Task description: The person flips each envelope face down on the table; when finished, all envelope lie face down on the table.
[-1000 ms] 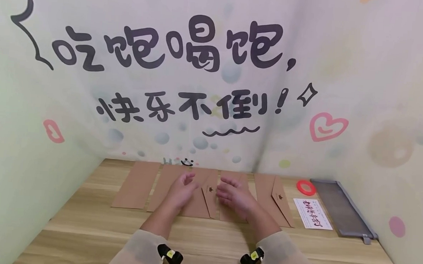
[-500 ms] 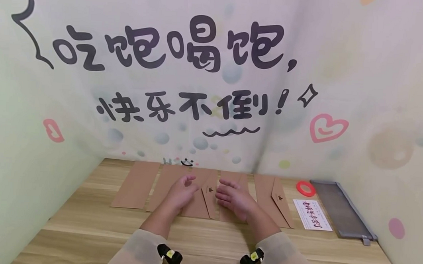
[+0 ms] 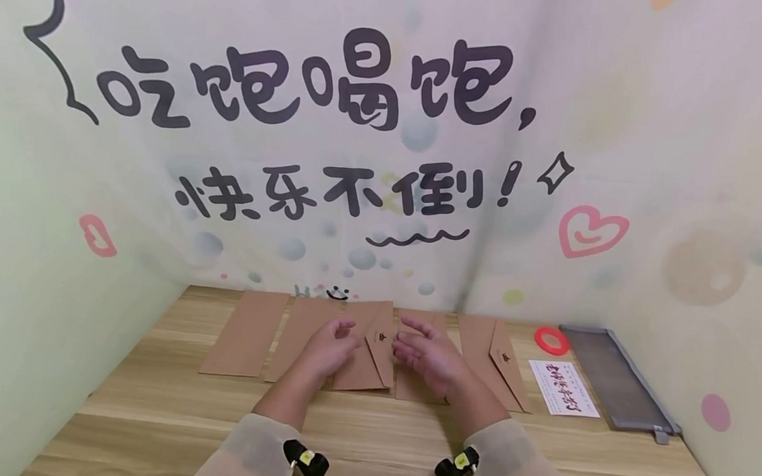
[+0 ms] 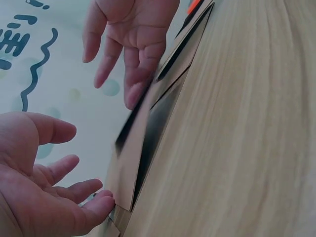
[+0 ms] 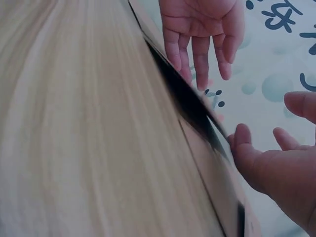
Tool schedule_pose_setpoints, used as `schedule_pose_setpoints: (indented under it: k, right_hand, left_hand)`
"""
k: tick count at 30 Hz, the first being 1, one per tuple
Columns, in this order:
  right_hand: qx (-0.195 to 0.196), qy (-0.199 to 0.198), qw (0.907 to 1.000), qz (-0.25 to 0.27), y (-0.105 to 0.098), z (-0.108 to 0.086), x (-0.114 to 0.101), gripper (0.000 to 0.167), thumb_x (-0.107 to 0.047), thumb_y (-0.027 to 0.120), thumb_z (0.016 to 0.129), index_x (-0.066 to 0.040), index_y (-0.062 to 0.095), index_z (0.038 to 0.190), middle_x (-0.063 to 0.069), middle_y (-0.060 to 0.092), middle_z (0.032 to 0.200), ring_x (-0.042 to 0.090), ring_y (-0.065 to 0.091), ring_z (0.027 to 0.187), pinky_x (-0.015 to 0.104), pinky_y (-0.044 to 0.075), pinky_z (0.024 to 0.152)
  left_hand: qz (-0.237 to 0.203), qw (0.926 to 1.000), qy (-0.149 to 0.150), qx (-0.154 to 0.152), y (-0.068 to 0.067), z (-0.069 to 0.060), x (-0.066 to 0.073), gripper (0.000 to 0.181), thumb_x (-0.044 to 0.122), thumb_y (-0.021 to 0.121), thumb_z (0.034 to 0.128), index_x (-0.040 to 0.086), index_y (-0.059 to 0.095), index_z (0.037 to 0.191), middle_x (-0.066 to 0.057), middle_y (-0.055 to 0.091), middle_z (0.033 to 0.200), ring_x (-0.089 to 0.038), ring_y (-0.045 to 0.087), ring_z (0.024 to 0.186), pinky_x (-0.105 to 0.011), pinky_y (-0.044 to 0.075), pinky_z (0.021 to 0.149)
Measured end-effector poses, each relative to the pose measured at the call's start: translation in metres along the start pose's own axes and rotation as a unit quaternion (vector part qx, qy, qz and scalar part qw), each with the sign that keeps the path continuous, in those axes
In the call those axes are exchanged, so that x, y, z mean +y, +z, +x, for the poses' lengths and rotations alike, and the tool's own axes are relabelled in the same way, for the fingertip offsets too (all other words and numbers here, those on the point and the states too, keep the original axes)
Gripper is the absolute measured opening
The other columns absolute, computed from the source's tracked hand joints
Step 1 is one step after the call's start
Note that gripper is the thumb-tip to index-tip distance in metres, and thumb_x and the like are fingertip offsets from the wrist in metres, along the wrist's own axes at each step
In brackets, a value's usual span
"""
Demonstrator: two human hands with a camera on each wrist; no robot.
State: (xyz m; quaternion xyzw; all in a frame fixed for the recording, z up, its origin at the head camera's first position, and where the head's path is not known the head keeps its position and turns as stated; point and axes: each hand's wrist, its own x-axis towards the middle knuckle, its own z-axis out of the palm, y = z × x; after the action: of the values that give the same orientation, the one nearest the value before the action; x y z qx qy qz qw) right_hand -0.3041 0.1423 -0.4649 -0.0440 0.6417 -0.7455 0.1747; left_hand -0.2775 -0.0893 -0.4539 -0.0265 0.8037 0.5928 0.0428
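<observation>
Kraft-brown middle envelope (image 3: 366, 363): between both hands, tilted, dark gap beneath its near side. Left hand (image 3: 328, 350): fingers apart, little finger at the envelope's left edge. Right hand (image 3: 435, 363): fingers apart, little finger at its right edge. Neither curls round it; flanking it so probably supports the paper without creasing.

Left: second envelope (image 3: 295, 334), then end envelope (image 3: 243, 335). Right: fourth envelope (image 3: 412, 389), partly under the hand; flapped envelope (image 3: 485, 351). All in one row, apparently for easy reach.

Far right, seemingly set aside: red ring (image 3: 539, 340), printed card (image 3: 563, 388) nearer, grey mesh pouch (image 3: 619, 380) outermost. Support: wood-grain table (image 3: 377, 432).
</observation>
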Motion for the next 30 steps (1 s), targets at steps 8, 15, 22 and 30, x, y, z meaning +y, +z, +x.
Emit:
schedule_pose_setpoints:
  k: [8,15,22,30]
  right_hand:
    - [-0.034,-0.029,0.9987,-0.024,0.003,-0.001,-0.007,0.059,-0.006,0.058,0.107,0.002,0.039,0.162,0.026,0.048,0.163,0.018,0.063,0.129,0.038,0.053,0.114]
    - [-0.076,-0.037,0.9949,-0.055,0.012,-0.007,-0.012,0.065,-0.007,0.059,0.106,-0.006,0.034,0.166,0.025,0.041,0.167,0.022,0.059,0.135,0.038,0.053,0.114]
    - [-0.095,-0.022,0.9932,-0.063,0.024,-0.016,-0.015,0.071,-0.012,0.060,0.108,-0.016,0.027,0.171,0.027,0.038,0.166,0.019,0.061,0.126,0.043,0.052,0.116]
    - [-0.119,-0.004,0.9909,-0.063,0.032,-0.022,-0.014,0.072,-0.016,0.057,0.110,-0.030,0.024,0.172,0.020,0.030,0.174,0.038,0.049,0.150,0.052,0.050,0.119]
  left_hand:
    - [-0.007,0.9992,0.014,-0.036,0.004,0.003,-0.002,0.052,0.021,0.072,0.0988,0.005,0.060,0.147,-0.019,0.062,0.149,-0.037,0.058,0.140,-0.054,0.049,0.118]
    - [-0.036,0.9953,0.029,-0.085,0.008,0.001,0.000,0.054,0.035,0.069,0.1047,0.013,0.057,0.153,-0.015,0.056,0.159,-0.038,0.053,0.148,-0.057,0.049,0.119]
    - [-0.072,0.9915,0.036,-0.102,0.011,-0.005,0.005,0.052,0.041,0.066,0.1061,0.020,0.058,0.153,-0.009,0.054,0.162,-0.034,0.060,0.141,-0.055,0.055,0.112]
    - [-0.092,0.9919,0.046,-0.075,0.015,-0.004,0.007,0.054,0.040,0.067,0.1055,0.016,0.058,0.152,-0.007,0.058,0.158,-0.031,0.060,0.140,-0.050,0.059,0.107]
